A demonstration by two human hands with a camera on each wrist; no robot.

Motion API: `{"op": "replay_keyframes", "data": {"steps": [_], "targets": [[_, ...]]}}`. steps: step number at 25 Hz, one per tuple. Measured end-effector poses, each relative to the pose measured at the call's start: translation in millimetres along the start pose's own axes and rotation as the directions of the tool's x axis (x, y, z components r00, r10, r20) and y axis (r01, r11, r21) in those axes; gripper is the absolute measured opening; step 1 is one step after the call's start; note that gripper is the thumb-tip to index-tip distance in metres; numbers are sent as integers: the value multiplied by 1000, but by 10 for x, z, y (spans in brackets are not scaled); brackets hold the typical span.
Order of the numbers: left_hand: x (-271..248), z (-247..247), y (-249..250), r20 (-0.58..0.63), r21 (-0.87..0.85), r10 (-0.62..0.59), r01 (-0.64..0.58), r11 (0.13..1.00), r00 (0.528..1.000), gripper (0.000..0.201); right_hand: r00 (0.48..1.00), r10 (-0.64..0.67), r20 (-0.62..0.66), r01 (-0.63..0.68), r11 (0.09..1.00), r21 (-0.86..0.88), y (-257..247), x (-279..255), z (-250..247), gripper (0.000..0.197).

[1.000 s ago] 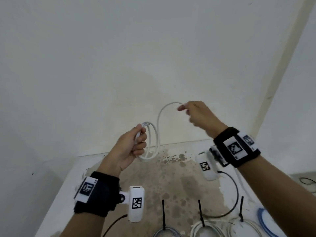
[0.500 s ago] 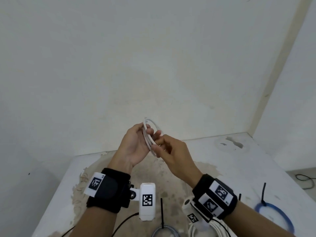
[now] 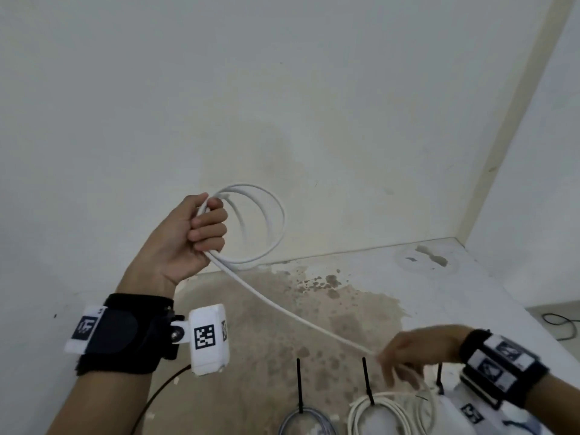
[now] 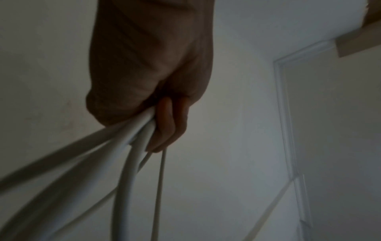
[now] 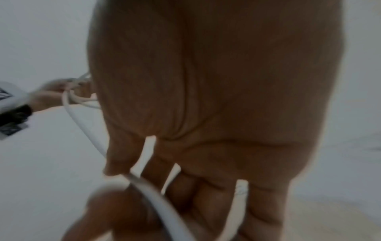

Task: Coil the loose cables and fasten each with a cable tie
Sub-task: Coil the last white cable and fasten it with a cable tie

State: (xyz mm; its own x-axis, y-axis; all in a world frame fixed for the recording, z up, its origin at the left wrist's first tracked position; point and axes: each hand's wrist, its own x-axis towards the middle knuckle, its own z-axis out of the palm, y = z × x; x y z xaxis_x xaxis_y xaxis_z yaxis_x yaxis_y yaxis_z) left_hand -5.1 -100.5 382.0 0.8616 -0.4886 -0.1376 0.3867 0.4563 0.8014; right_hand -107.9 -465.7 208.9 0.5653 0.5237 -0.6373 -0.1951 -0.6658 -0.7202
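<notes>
My left hand (image 3: 205,229) is raised in front of the wall and grips a coil of white cable (image 3: 277,224) with a few loops. The left wrist view shows its fingers (image 4: 164,127) curled round the bunched white strands (image 4: 128,171). From the coil the free length (image 3: 301,318) runs straight down to the right into my right hand (image 3: 397,359), low over the table and motion-blurred. In the right wrist view the cable (image 5: 163,203) passes between the thumb and the curled fingers (image 5: 206,195).
The stained white table (image 3: 282,346) meets the wall behind. At its near edge lie a grey coil (image 3: 293,417) and a white coil (image 3: 361,409), each with a black cable tie (image 3: 299,384) standing up. A third tie (image 3: 438,376) stands near my right wrist. A black wire (image 3: 561,321) lies far right.
My right hand left the coil, where it had laid a loop into my left hand, and dropped to the lower right along the cable. The free length is now stretched straight.
</notes>
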Motion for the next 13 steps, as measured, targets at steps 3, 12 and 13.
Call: {"op": "replay_keyframes", "data": {"steps": [3,12,13], "targets": [[-1,-43,-32,-67,110,3,5,994,998,29,890,159,-428,-178,984,-6,-1,-342,-522,44],[298,266,-743,-146,281,-51,91,955,988,28,488,-56,-871,662,674,328,-1221,-236,-450,21],[329,333,-830,-145,263,-76,113,958,986,28,455,-123,-882,692,672,264,-1392,-113,-288,21]]}}
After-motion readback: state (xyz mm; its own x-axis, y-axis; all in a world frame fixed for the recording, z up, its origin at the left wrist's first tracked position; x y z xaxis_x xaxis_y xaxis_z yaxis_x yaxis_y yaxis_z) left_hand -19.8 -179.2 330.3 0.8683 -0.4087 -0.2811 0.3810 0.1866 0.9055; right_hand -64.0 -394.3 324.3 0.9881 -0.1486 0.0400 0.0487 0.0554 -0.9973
